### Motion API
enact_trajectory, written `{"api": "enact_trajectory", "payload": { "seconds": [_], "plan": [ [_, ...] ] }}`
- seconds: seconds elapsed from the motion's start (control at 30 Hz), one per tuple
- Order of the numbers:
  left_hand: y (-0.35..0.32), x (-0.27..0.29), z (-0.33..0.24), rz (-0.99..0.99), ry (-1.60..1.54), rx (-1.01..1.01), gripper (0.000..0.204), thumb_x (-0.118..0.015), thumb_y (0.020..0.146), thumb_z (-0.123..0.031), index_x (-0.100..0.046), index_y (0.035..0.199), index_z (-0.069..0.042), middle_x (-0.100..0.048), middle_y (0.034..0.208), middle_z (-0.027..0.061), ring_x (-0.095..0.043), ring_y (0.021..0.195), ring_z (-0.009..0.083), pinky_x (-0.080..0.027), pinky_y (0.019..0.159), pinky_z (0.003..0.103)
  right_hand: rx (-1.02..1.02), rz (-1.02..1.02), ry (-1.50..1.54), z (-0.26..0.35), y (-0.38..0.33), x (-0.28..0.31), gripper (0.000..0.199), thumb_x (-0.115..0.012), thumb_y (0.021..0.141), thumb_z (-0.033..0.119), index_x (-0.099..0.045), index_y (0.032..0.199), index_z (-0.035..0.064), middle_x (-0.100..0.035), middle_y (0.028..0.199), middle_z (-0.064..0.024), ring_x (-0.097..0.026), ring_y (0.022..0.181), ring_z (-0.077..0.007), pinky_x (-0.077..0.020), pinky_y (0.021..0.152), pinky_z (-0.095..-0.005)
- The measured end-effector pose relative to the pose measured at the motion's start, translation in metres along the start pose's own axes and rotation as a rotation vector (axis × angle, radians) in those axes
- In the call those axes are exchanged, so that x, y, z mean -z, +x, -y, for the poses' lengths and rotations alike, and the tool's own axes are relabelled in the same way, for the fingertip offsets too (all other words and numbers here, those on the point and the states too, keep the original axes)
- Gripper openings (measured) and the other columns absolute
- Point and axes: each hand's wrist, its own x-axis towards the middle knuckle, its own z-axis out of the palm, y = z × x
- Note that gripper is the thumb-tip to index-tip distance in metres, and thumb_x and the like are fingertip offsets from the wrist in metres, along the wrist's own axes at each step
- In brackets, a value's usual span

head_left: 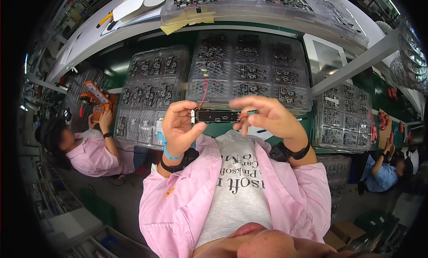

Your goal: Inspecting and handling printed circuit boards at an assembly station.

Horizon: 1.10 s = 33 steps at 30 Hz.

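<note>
Head view. The left hand (180, 126) grips a narrow black module (217, 116) by its white-ended left side, thumb below and fingers above. The module lies crosswise between the two hands, raised in front of the wearer's chest above the green desk (218, 130). A red wire (205, 91) rises from its left end and reaches, in the picture, across the central tray. The right hand (272, 116) is blurred, its fingers parted around the module's right end, where a short orange-red lead (243, 116) and a small green piece (253, 112) show; whether these fingers press on anything cannot be told.

Beyond the hands stand clear compartmented trays of circuit boards: a central tray (216, 88) with some compartments bare of boards, a left tray (138, 142) and a right tray (343, 146). Above them, a white shelf (84, 39) carries another clear tray (232, 12) and a yellow-handled tool (104, 20); a yellow sheet (185, 26) hangs below that tray's front wall. At far left, a co-worker in pink (96, 153) has both hands at an orange fixture (99, 98); at far right sits a co-worker in blue (378, 174), beside a ribbed silver duct (405, 64) higher up.
</note>
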Motion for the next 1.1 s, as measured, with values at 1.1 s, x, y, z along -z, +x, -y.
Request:
{"api": "enact_trajectory", "payload": {
  "seconds": [1.1],
  "plan": [
    [0.002,-0.002,0.012,0.062,0.139,-0.209,0.042,-0.061,0.067,0.009,-0.039,0.102,0.001,-0.053,0.097,0.0182,-0.055,0.089,0.0219,-0.045,0.079,0.033,0.133,0.032,-0.160,-0.008,-0.001,0.005,0.014,-0.056,0.074,-0.003,-0.059,0.087,-0.0071,-0.058,0.079,-0.0167,-0.061,0.062,-0.0249,-0.0499,0.056,-0.0286]
  ]
}}
